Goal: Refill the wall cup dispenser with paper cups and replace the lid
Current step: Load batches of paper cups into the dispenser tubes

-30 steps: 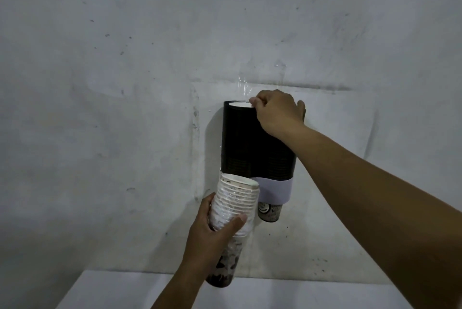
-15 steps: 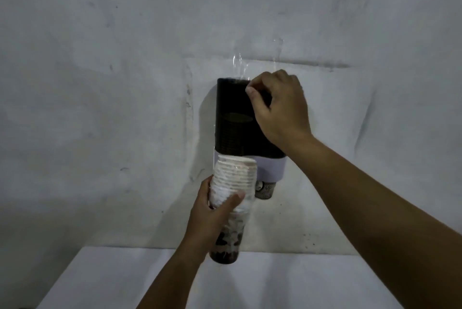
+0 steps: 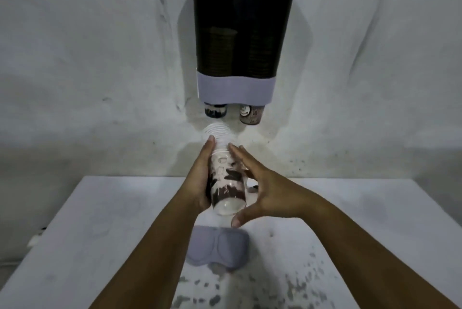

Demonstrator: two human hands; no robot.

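the wall cup dispenser is hanging in the upper centre of the frame, a dark see-through body with a pale grey band across its bottom, and two columns of cups are showing dimly through it. its top is sitting at the very top edge of the frame. two printed cup bottoms are poking out below the band, side by side. just under them, in the middle of the frame, a stack of paper cups is lying tilted, its white rims pointing up toward the wall and its closed base facing the camera. the left hand is wrapping round the left side of the stack, its fingertips reaching up near the rims, and is gripping it. the right hand is sitting on the stack's right side with its fingers spread wide and the thumb curling below the base; whether it is actually pressing on the cups is hard to tell. the lid, a pale grey piece with two rounded bulges, is lying on the white table in the lower centre of the frame, directly below the hands. dark speckles are marking the table's lower right part.
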